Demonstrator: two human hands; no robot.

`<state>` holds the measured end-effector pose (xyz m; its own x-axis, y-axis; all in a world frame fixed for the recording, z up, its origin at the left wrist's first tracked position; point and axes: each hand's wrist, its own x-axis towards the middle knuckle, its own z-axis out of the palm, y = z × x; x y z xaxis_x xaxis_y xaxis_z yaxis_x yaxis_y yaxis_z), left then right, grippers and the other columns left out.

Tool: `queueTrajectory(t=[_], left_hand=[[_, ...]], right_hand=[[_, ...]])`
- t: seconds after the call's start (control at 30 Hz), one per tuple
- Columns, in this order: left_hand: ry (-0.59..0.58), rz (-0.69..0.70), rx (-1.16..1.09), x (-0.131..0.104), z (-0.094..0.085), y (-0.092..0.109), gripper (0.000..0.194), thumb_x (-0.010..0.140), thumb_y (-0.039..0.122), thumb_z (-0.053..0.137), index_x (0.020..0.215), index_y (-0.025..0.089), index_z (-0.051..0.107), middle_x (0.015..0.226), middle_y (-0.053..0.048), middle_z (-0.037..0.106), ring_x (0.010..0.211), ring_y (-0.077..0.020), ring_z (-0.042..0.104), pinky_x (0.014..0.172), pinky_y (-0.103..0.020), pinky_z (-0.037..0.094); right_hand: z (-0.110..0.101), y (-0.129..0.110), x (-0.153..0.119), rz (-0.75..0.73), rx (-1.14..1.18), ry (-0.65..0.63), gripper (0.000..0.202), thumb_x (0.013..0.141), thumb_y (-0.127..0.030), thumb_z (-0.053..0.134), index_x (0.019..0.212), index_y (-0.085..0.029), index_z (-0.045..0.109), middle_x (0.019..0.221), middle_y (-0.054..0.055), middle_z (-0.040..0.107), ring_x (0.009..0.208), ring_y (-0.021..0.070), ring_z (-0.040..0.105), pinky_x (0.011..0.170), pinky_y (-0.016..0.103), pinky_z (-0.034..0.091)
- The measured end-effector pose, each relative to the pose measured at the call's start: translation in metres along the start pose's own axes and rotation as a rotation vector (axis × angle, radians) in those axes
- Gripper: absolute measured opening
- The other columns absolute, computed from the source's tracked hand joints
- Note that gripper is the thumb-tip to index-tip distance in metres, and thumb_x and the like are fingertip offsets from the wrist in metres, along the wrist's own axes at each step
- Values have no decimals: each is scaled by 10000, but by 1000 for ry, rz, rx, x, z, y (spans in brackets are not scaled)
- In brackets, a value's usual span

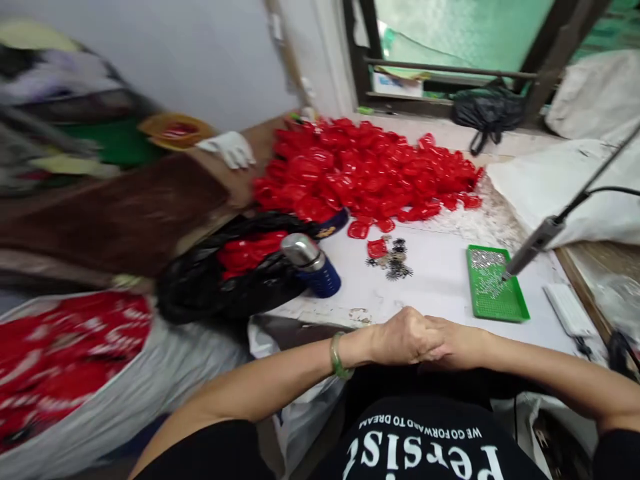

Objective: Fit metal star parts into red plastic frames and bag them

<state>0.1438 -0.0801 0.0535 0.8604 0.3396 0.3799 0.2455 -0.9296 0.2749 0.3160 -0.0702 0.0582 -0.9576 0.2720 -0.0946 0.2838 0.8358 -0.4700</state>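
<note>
My left hand (404, 335), with a green bangle (338, 357) on its wrist, is closed in front of my body at the table's near edge. It presses against my right hand (459, 343), and the two overlap. Anything inside my left hand is hidden. The fingers of my right hand are mostly covered. Beyond the hands on the white tabletop (435, 287) lie small black spiky parts (399, 268) and a single red plastic piece (377, 248). To the right is a green tray (500, 308) of small silvery pieces, with an electric screwdriver (533, 247) hanging tip-down over it.
A heap of red plastic pieces (370, 167) covers the back of the table. A blue flask (320, 275) stands left, beside a black bag (185, 287) with red pieces. A white sack (190, 373) sits lower left. A white box-shaped device (570, 310) lies right.
</note>
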Motion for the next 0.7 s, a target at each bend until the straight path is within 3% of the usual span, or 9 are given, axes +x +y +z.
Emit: queueTrajectory(t=[0.1, 0.17, 0.23, 0.33, 0.4, 0.47, 0.53, 0.7], left_hand=[[192, -366, -226, -38, -2, -1, 461, 991, 370, 272, 586, 199, 413, 521, -5, 472, 499, -118, 464, 535, -264, 388], [406, -721, -357, -69, -3, -5, 441, 985, 415, 259, 623, 205, 399, 513, 19, 440, 466, -110, 446, 510, -253, 396], [673, -1010, -415, -106, -5, -15, 365, 972, 430, 291, 746, 198, 459, 600, 16, 514, 506, -114, 505, 538, -253, 444], [1044, -1222, -218, -166, -17, -38, 238, 929, 398, 403, 989, 187, 496, 881, -52, 615, 751, -149, 615, 724, -311, 519], [1161, -1341, 41, -206, -33, -57, 220, 918, 362, 410, 1005, 185, 508, 958, -85, 603, 838, -174, 614, 790, -340, 517], [1144, -1420, 299, -238, -54, -78, 198, 907, 326, 405, 974, 187, 529, 1007, -110, 590, 906, -202, 603, 828, -360, 508], [1045, -1436, 451, -260, -76, -101, 206, 899, 295, 394, 970, 180, 549, 1038, -131, 590, 958, -227, 592, 862, -375, 497], [696, -1391, 530, -271, -118, -169, 339, 871, 242, 417, 1164, 139, 550, 1222, -170, 589, 1188, -278, 511, 1046, -426, 387]], right_hand=[[-20, 22, 11, 122, -210, -177, 205, 887, -272, 595, 1040, -166, 680, 977, 119, 702, 927, 259, 661, 860, 401, 504], [-32, 42, 21, 250, -256, -180, 297, 897, -294, 583, 1152, -154, 644, 1037, 144, 692, 955, 274, 666, 850, 395, 502], [-43, 63, 38, 306, -243, -142, 329, 909, -309, 565, 1189, -151, 630, 1085, 154, 688, 971, 267, 669, 843, 368, 500], [-60, 92, 80, 266, -182, -24, 306, 925, -303, 534, 1170, -154, 642, 1123, 139, 690, 980, 235, 666, 850, 331, 490], [-74, 105, 121, 212, -145, 50, 267, 926, -269, 522, 1117, -152, 667, 1077, 119, 709, 939, 208, 666, 833, 307, 483], [-90, 114, 171, 171, -122, 112, 245, 922, -245, 518, 1070, -141, 683, 1004, 102, 727, 876, 184, 664, 796, 283, 474], [-104, 118, 228, 142, -127, 171, 253, 921, -237, 522, 1086, -120, 673, 1018, 104, 727, 883, 174, 659, 793, 268, 464], [-116, 111, 366, 10, -260, 221, 367, 935, -234, 503, 1269, -95, 564, 1254, 130, 647, 1129, 198, 571, 978, 308, 396]])
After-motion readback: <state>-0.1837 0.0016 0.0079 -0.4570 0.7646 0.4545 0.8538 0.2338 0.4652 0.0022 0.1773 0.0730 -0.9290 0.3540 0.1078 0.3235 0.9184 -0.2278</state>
